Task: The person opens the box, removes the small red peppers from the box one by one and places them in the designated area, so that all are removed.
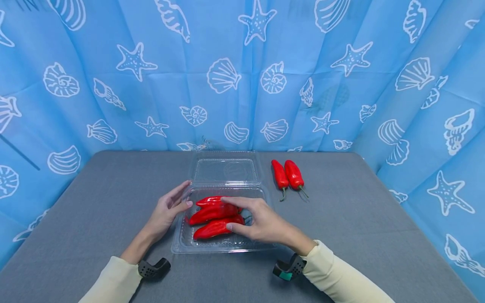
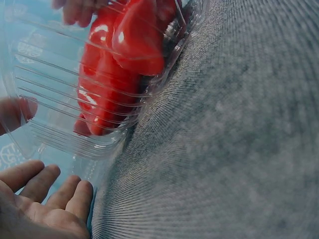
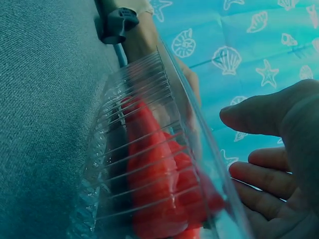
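Observation:
Several long red peppers [image 1: 214, 213] lie side by side in a clear plastic clamshell container [image 1: 195, 246], whose lid [image 1: 227, 170] is folded back flat behind it. My right hand [image 1: 261, 221] hovers over the right part of the container, thumb and fingers spread apart above the peppers. In the right wrist view nothing sits between the right fingers [image 3: 264, 179]. My left hand [image 1: 164, 212] is at the container's left side, thumb tip right at the rim and the other fingers extended beside the outer wall. Through the ribbed wall, the left wrist view shows glossy peppers [image 2: 107, 84].
Two more red peppers, one on the left [image 1: 279, 174] and one on the right [image 1: 294, 174], lie on the grey cloth-covered table [image 1: 360, 235] right of the lid, green stems toward me. A blue curtain [image 1: 170, 92] with white shells and starfish hangs behind the table.

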The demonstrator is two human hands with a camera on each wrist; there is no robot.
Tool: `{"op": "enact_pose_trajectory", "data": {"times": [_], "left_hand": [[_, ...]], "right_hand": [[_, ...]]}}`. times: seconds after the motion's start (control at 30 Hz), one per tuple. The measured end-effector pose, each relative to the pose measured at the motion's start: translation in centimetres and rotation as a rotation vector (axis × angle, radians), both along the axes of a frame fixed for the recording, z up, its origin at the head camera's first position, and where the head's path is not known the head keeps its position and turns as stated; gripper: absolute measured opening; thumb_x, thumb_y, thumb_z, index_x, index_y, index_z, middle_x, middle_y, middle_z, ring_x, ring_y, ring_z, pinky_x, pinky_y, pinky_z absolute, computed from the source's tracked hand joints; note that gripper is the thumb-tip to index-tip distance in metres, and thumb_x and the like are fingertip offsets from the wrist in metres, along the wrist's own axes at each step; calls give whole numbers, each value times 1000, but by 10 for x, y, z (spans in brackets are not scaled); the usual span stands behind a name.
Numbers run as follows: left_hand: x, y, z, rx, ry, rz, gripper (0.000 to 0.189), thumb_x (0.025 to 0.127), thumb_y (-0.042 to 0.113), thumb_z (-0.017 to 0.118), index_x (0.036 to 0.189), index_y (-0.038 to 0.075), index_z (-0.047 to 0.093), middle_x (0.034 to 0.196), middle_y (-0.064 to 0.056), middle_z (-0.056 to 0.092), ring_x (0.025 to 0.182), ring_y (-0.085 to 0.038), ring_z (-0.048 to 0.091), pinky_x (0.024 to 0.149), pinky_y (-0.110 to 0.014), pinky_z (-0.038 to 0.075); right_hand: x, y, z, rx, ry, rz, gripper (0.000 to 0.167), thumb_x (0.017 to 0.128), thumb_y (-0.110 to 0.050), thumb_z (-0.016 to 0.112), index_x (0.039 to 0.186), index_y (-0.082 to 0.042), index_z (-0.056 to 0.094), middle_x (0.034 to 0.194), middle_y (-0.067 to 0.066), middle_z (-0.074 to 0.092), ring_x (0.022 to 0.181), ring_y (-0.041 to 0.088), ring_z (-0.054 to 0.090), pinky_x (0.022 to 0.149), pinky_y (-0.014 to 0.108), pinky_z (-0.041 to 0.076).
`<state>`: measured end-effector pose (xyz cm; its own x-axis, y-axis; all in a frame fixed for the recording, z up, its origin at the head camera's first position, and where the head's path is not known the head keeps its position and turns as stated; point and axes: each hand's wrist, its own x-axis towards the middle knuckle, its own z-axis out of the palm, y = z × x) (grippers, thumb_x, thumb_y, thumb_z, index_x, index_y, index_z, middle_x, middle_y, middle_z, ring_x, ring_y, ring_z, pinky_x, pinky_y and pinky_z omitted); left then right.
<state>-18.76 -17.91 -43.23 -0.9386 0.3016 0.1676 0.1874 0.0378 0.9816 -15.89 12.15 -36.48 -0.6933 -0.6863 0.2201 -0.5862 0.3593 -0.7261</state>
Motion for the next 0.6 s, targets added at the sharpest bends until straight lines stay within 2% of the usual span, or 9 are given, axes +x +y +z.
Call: {"op": "enact_pose_trajectory", "data": {"times": [0.17, 0.37, 0.6], "left_hand": [[-1, 0, -1, 6, -4, -1, 70, 100, 10, 60, 159, 0, 24, 164, -21, 24, 151, -39, 24, 105, -12, 38], [-1, -1, -1, 13, 5, -7, 69, 100, 10, 59, 159, -1, 24, 164, -22, 24, 151, -40, 23, 104, -13, 38], [-1, -1, -2, 4, 6, -5, 69, 100, 11, 59, 159, 0, 25, 164, -22, 24, 151, -40, 24, 104, -13, 39]], "right_hand": [[2, -1, 0, -15, 31, 9, 63, 90, -15, 77, 148, -8, 52, 142, 7, 60, 120, 22, 62, 101, 46, 53], [4, -2, -3, -29, 32, 97, 56, 91, -21, 76, 144, -9, 58, 141, 0, 62, 127, 16, 58, 103, 41, 52], [4, -4, -7, 118, -46, 147, 59, 93, -32, 73, 147, -13, 55, 145, -4, 57, 130, 9, 53, 109, 36, 46]]}}
